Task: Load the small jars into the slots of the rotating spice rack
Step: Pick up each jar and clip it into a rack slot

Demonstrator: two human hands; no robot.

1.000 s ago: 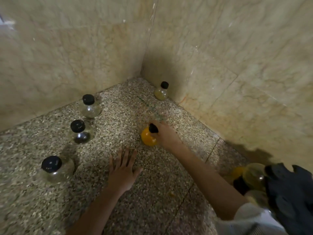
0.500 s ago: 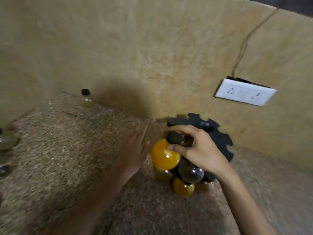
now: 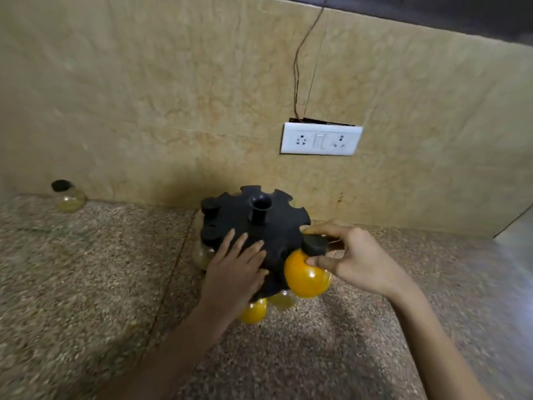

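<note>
1. My left hand (image 3: 235,271) lies flat and released on the near side of the black spice rack (image 3: 256,226), fingers spread on its top disc, gripping nothing.
2. My right hand (image 3: 357,259) is pinched on the orange jar (image 3: 305,277), thumb and fingers around its black cap (image 3: 315,245), holding it at the rack's right edge, against the rim; I cannot tell whether the neck sits in a slot.
3. On the far left a pale yellowish jar (image 3: 69,197) with a black cap stands alone on the speckled worktop (image 3: 86,284), against the wall and well apart from both hands.
4. The rack's left slots hold two capped jars (image 3: 210,220); a dim glass belly hangs below them.
5. Under the near rim, between my hands, hang a yellow jar (image 3: 253,311) and a paler one (image 3: 281,300).
6. The held jar is round-bellied, bright orange and glossy, with a short black lid.
7. A white socket plate (image 3: 320,139) sits on the wall above the rack.
</note>
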